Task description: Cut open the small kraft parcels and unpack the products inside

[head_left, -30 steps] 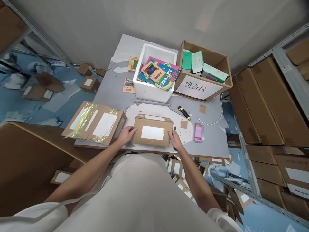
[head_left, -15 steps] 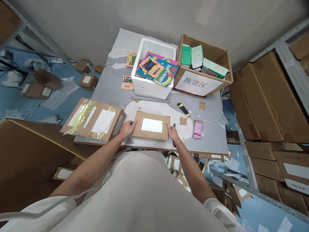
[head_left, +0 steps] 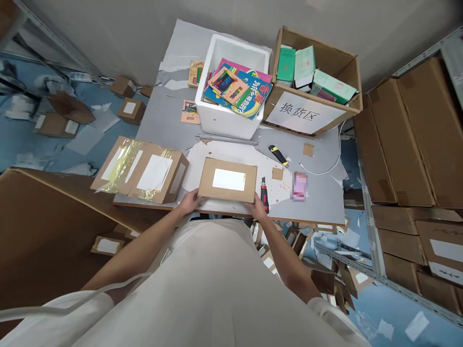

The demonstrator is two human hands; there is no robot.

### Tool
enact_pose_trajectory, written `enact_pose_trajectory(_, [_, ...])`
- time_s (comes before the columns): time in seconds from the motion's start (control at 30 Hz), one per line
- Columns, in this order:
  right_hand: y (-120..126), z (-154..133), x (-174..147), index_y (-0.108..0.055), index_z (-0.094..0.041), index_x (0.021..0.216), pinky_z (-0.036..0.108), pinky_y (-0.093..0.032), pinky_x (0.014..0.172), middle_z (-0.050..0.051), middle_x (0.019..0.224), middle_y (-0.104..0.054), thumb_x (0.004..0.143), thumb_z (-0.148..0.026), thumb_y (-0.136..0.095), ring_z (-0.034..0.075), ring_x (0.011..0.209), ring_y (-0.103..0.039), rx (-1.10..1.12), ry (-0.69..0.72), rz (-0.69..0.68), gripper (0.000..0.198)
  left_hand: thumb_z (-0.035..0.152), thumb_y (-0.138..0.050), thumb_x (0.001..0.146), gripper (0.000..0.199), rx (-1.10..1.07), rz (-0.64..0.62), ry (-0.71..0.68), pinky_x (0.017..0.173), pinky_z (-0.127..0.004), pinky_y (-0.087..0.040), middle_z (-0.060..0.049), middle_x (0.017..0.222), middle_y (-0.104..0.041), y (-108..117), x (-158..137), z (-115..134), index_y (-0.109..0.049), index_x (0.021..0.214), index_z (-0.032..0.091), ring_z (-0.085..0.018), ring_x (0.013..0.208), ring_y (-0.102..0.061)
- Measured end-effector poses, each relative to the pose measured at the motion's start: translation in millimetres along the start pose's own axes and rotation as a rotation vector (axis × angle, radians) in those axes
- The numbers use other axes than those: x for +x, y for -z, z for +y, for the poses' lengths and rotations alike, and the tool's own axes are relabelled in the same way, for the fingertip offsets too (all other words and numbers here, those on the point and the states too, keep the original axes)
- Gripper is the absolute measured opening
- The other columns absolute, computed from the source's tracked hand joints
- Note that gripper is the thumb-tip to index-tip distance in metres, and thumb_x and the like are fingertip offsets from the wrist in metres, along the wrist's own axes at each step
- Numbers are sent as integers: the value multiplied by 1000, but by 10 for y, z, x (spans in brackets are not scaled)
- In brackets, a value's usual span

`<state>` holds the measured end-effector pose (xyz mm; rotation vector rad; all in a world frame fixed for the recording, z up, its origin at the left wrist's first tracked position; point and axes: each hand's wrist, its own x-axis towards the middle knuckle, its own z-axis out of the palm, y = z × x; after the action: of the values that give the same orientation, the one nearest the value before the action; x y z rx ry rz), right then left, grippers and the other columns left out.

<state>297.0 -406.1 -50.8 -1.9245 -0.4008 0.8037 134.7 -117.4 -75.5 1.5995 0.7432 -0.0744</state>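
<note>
While the fingers of your left hand (head_left: 189, 201) and right hand (head_left: 257, 208) grip its near corners, the flat, white-labelled brown cardboard box (head_left: 227, 180) is near the front edge of the grey tabletop (head_left: 323, 205), a narrow gap from the tape-wrapped brown carton (head_left: 141, 168); a red-and-black utility knife (head_left: 265, 196) lies just rightward.

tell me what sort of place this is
Probably a parcel-handling room, perhaps for returns: there is a labelled box, a red and black box cutter on the table, and an open carton whose handwritten sign reads "exchange area" in Chinese.
</note>
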Motion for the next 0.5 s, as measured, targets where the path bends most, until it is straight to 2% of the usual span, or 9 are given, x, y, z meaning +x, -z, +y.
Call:
enact_pose_trajectory(0.1, [-1,-97,19,-42,-21,140,40,-49,97,10,129,-59,79,-29,-60,23,117,-56,75,-4,-6,64,66,-71,56,71,-14,15,-27,99,-46,-46,-11,105,-72,-41,-25,64,-64,105,16,-29,106,-64])
enact_pose_trajectory(0.17, [64,-180,17,-44,-20,136,39,-52,91,11,126,-59,80,-32,-59,23,110,-59,35,17,-25,59,67,-66,61,67,35,31,-66,94,-42,-49,-12,105,-71,-6,-84,180,-64,103,15,-28,102,-65])
enact_pose_trajectory(0.23, [157,-297,25,-49,-18,131,38,-52,87,12,121,-60,83,-38,-55,22,103,-60,-83,49,-23,52,66,-60,69,59,173,77,-104,87,-38,-51,-12,101,-72,52,-154,351,-65,98,16,-26,96,-66])
enact_pose_trajectory(0.33, [280,-525,109,-56,-16,119,39,-48,89,13,113,-62,90,-48,-43,24,102,-59,-303,82,41,45,62,-49,79,50,437,192,-138,76,-32,-49,-10,91,-71,101,-204,662,-66,88,16,-24,85,-65])
enact_pose_trajectory(0.4, [328,-679,219,-60,-15,108,38,-46,90,14,106,-65,94,-52,-33,25,101,-59,-414,53,80,48,61,-43,83,49,544,259,-131,70,-30,-46,-9,83,-70,87,-171,856,-66,82,17,-23,78,-63])
enact_pose_trajectory(0.5, [364,-846,421,-62,-16,96,35,-44,87,15,97,-68,95,-59,-22,26,96,-62,-509,-65,87,59,61,-37,86,52,611,323,-84,63,-29,-39,-8,72,-67,32,-39,1055,-63,73,18,-22,71,-60])
